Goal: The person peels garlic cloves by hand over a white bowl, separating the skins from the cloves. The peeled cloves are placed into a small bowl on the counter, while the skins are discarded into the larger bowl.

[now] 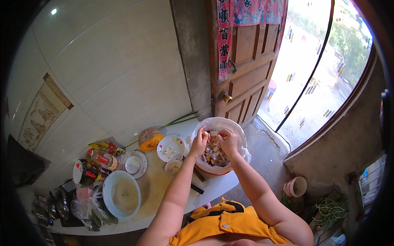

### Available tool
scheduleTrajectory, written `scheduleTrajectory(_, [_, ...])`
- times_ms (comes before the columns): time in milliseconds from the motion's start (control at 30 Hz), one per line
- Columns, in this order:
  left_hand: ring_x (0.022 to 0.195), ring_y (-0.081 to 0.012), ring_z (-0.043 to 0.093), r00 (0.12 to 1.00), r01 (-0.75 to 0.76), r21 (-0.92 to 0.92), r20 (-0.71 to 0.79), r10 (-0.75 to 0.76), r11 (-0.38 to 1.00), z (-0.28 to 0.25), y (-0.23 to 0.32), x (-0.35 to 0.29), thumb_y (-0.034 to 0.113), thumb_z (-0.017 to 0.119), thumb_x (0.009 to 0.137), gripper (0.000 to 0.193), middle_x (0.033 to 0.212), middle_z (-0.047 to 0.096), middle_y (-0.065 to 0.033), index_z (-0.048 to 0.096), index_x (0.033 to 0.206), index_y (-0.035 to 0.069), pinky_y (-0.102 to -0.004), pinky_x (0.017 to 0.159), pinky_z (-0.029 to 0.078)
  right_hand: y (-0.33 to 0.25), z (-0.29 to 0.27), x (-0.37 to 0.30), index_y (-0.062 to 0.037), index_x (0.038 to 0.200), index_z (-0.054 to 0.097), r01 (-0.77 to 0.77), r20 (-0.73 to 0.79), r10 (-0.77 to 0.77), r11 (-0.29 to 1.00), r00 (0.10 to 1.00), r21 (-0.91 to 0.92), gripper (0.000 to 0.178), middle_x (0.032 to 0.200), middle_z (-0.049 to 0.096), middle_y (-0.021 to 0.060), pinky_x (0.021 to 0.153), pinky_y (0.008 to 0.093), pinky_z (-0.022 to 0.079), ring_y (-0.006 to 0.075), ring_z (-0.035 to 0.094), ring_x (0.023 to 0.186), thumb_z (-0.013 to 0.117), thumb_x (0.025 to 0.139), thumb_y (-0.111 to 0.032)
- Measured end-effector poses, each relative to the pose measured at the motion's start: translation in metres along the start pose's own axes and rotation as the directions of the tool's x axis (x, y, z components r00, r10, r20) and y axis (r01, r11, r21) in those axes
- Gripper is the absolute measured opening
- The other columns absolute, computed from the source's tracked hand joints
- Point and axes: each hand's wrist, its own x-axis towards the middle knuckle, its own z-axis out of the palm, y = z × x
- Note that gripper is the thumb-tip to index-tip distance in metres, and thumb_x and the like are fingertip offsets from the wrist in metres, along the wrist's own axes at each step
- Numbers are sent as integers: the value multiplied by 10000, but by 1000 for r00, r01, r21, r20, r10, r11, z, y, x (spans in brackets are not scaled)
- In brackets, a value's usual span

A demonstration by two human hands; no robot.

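Observation:
Both of my hands are over a bucket [242,143] lined with a white plastic bag, which holds brown and pale scraps and papery peelings [215,155]. My left hand [199,144] is closed, pinching a small pale garlic clove [205,133] at its fingertips. A short way to the right, my right hand [228,142] has its fingers pinched together; whatever lies between them is too small to make out. Left of the bucket is a white plate [170,143] bearing several pale cloves. A small bowl [172,167] with something pale in it stands in front of that plate.
A cut pumpkin [150,139] and stacked dishes [134,164] are on the table, with a light blue basin [107,199] and bottles [103,160] farther left. A dark-handled knife [197,188] lies near the edge. Beyond the bucket, a wooden door [246,57] stands ajar.

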Motion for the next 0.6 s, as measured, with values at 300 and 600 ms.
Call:
scheduleTrajectory(300, [805,-181,617,997,-29,80,75,23,996,3,5,-1,173,498,944,193,916,634,-115,481,1051,12,-304,722,482,-2,6,-4,-46,827,670,89,111,-99,992,989,91,121,830,638,107,759,376,493,300,605,846,681,721,-104])
scheduleTrajectory(600, [769,-250,656,998,-42,182,44,34,982,3,11,-4,201,503,941,199,862,659,-137,519,1013,17,-350,669,505,-4,-2,-1,-51,866,686,167,118,-173,984,978,58,136,834,651,109,712,341,505,282,630,762,674,740,-101])
